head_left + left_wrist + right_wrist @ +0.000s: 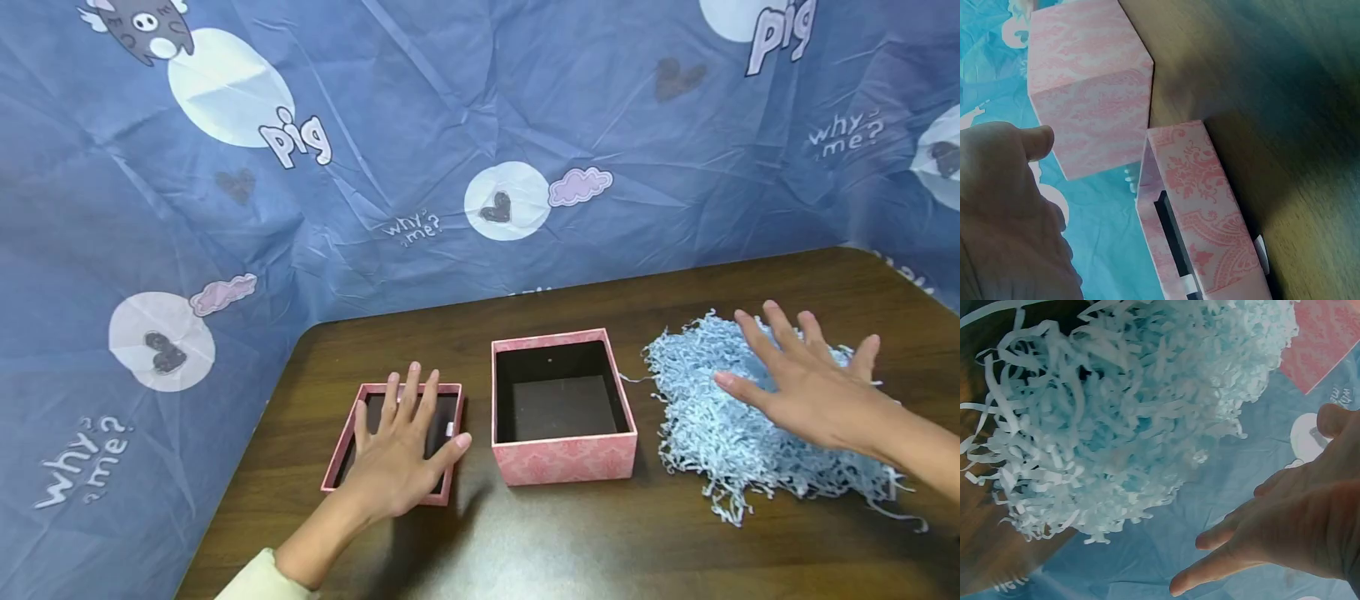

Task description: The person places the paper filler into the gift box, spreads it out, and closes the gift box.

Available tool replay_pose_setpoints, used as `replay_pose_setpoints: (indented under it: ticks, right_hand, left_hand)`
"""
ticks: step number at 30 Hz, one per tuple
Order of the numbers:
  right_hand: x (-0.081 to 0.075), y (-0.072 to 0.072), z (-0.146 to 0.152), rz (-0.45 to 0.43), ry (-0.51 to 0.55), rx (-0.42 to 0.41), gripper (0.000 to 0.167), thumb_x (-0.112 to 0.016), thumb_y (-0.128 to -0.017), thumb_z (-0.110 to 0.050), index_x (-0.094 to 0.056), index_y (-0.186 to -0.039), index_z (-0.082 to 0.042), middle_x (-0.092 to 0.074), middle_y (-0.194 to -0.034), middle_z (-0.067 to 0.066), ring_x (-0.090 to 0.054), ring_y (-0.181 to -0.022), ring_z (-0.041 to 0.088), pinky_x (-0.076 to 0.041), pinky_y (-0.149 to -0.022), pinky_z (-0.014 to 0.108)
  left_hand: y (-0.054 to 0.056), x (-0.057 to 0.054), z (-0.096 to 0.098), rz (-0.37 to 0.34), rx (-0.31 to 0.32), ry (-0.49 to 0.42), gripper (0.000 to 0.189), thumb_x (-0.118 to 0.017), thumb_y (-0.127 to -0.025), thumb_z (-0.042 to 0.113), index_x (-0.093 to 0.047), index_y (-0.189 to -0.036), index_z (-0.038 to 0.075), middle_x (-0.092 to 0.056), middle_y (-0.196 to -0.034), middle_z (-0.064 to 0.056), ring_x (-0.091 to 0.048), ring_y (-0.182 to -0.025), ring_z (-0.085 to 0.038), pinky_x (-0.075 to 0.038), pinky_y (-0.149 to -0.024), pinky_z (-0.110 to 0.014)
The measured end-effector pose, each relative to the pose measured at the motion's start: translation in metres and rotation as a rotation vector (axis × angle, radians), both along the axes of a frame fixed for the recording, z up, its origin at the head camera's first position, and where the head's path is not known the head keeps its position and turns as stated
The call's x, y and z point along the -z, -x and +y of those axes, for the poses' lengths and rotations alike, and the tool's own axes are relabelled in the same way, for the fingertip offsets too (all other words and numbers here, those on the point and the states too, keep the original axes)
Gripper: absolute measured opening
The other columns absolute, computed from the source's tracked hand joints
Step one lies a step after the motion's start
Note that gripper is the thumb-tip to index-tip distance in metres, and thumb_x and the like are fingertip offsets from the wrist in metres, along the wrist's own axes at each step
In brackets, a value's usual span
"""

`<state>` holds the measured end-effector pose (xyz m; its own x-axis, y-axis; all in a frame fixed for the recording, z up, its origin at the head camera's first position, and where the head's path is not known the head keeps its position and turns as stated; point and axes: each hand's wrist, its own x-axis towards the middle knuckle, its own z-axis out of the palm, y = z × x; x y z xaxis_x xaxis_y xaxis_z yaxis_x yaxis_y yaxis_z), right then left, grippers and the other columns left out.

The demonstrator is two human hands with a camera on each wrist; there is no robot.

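My left hand point(397, 462), fingers spread, hovers over a shallow pink box lid point(454, 433) that lies with its dark inside facing up. Apart from it, my right hand point(813, 392) is spread above a heap of light blue shredded paper point(701, 400). Between the hands stands a deeper pink patterned box point(566, 460), open at the top, its black interior bare. In the left wrist view the thumb of my left hand point(1010, 206) sticks out near the box point(1091, 119) and the lid point(1200, 200). The right wrist view has my right hand point(1297, 519) beside the shredded paper point(1116, 419).
Everything sits on a dark brown wooden table point(525, 542). A blue printed cloth point(420, 108) hangs behind and along the left side of the table. Loose paper strands reach from the heap toward the box and the table's right part.
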<state>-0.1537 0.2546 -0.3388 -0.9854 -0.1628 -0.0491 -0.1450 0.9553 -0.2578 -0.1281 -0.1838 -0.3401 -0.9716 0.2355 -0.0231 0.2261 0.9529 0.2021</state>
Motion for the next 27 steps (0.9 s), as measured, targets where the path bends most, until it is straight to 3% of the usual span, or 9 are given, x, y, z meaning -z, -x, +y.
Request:
replay_pose_setpoints:
  ticks: [5,13,19,22,27]
  right_hand:
    - [-0.001,0.007,0.009,-0.004,-0.013,0.015,0.092,-0.036,-0.094,-0.066,0.015,-0.152,-0.015,0.023,-0.152,0.026,0.016,-0.131,0.059,0.026,-0.080,0.077]
    - [-0.004,0.018,0.028,-0.047,-0.004,0.060,0.098,-0.035,-0.093,-0.068,0.015,-0.150,-0.006,0.016,-0.149,0.034,0.002,-0.129,0.065,0.021,-0.081,0.081]
    - [-0.001,0.025,0.044,-0.042,-0.024,0.096,0.102,-0.033,-0.092,-0.070,0.008,-0.150,0.003,-0.005,-0.146,0.042,-0.012,-0.127,0.065,0.004,-0.089,0.082]
    - [0.001,0.028,0.050,-0.054,-0.053,0.094,0.103,-0.032,-0.092,-0.071,0.003,-0.149,0.007,-0.015,-0.141,0.046,-0.017,-0.123,0.066,-0.011,-0.090,0.081]
    - [0.001,0.030,0.055,-0.074,-0.091,0.103,0.105,-0.031,-0.091,-0.073,-0.004,-0.147,0.012,-0.018,-0.136,0.049,-0.021,-0.118,0.069,-0.024,-0.085,0.079]
  left_hand:
    - [-0.001,-0.002,0.002,-0.013,-0.003,-0.024,0.086,-0.035,-0.092,0.069,0.006,-0.153,0.025,0.015,-0.160,-0.001,0.017,-0.145,-0.024,0.011,-0.108,-0.064]
    - [0.000,-0.005,0.007,-0.009,-0.032,-0.155,0.087,-0.037,-0.090,0.071,0.003,-0.154,0.028,0.009,-0.161,0.002,0.012,-0.146,-0.022,0.003,-0.106,-0.068]
    - [-0.001,-0.008,0.014,-0.019,-0.026,-0.322,0.087,-0.050,-0.090,0.063,-0.011,-0.156,0.021,-0.003,-0.162,-0.004,0.001,-0.147,-0.028,0.001,-0.109,-0.061]
    - [0.000,-0.009,0.018,-0.009,-0.033,-0.414,0.084,-0.056,-0.089,0.059,-0.021,-0.154,0.020,-0.012,-0.161,-0.005,-0.005,-0.146,-0.034,-0.004,-0.108,-0.058]
    - [0.000,-0.009,0.022,-0.015,-0.046,-0.521,0.079,-0.064,-0.086,0.053,-0.030,-0.151,0.023,-0.023,-0.157,-0.005,-0.009,-0.144,-0.042,-0.006,-0.107,-0.065]
